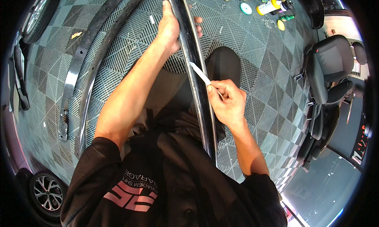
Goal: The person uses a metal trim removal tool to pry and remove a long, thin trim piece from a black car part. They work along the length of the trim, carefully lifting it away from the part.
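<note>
A long, glossy black trim strip [200, 112] with pale edges lies lengthwise in front of me, running from my lap to beyond the top of the view. My left hand [169, 32] is wrapped round its far part, with the thumb along the left edge and fingertips showing on the right. Between the thumb and fingers of my right hand [229, 102] is a thin, flat white stick with a slanted tip [201, 74]. Its tip touches or hovers just over the strip's face; I cannot tell which. My knees are under and beside the strip.
Two long dark curved strips, one flat [71, 84] and one narrower [96, 65], lie on the tiled floor [260, 84] at left. A yellow-capped bottle [267, 7] and mint disc [246, 8] sit far right. Car seats [331, 65] stand at right; a wheel [47, 191] shows near left.
</note>
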The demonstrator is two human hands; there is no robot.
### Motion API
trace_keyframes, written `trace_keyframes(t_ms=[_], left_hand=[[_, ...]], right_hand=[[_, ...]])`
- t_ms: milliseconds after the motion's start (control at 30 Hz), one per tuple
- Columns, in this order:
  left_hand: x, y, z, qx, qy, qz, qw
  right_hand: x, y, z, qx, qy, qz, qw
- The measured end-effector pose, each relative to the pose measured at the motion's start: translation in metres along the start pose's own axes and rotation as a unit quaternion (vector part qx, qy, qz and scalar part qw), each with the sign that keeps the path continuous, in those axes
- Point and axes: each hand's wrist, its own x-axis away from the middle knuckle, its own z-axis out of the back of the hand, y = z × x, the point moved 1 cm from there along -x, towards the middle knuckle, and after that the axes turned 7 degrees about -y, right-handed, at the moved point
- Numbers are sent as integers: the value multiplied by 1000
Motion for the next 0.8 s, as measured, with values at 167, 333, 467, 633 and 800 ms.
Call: trace_keyframes(t_ms=[167,333,467,633,800], left_hand=[[-3,-3,2,8,1,2,1000],[-3,-4,2,2,4,-2,1000],[-3,-5,2,3,0,-7,1000],[-2,-6,2,3,1,1,1000],[-2,-7,0,-1,0,0,1000]], right_hand=[[0,-2,2,-10,-11,-13,1000],[4,1,3,-3,-18,-18,1000],[7,1,2,-6,-13,-32,999],[13,5,3,-5,-15,-30,999],[20,6,1,-26,-7,-35,999]])
